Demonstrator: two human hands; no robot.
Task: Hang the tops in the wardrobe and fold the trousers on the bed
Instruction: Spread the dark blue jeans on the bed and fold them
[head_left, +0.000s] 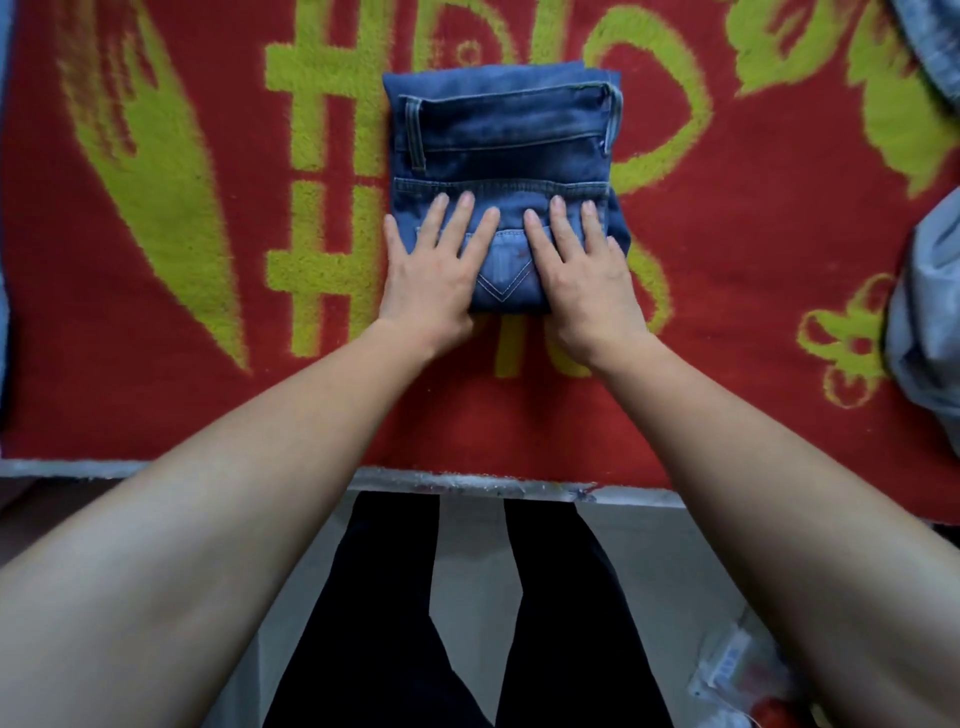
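Head view: jeans (501, 156) folded into compact square mid-bed on red blanket (208, 405). My left hand (434, 270) and right hand (582, 275) flat, fingers spread, pressing near edge, gripping nothing. More denim (930, 322) at right unfolded; wardrobe, tops unseen.

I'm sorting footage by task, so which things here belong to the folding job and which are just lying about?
Job:
folded jeans, on the blanket
left hand and right hand, both pressed flat on them
red blanket, the folding surface
pale garment, at the right edge
denim, top right corner

Lying about:
plastic packet, on the floor
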